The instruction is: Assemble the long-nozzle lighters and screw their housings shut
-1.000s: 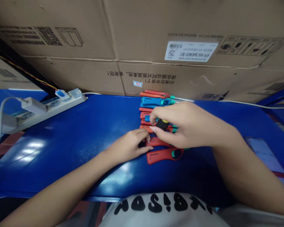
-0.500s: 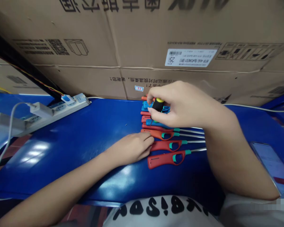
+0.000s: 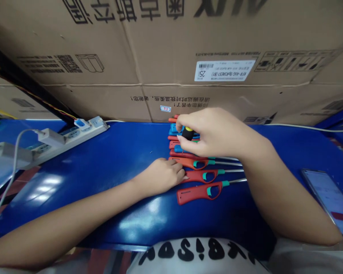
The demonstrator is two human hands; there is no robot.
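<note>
Several long-necked lighters lie side by side on the blue table, handles to the left and metal tubes to the right. My left hand (image 3: 167,175) is closed, with its curled fingers on the handle end of a red lighter (image 3: 198,176), beside an orange lighter (image 3: 185,162). Nearest me lies another red lighter (image 3: 191,194), untouched. Over the far lighters, my right hand (image 3: 210,131) is closed round a screwdriver (image 3: 188,133) with a black and yellow handle; its shaft is hidden. Below it are a blue lighter (image 3: 177,148) and other red and blue ones, partly covered by my hand.
A large cardboard box (image 3: 160,49) stands along the table's back edge. At the left is a white power strip (image 3: 74,133) with plugs and a cable. A phone (image 3: 328,198) lies at the right, near my forearm. The blue tabletop (image 3: 111,152) is shiny.
The view has shifted slightly. My left fingers have moved a little over the red lighter's handle. My right hand keeps the screwdriver at the same far lighters.
</note>
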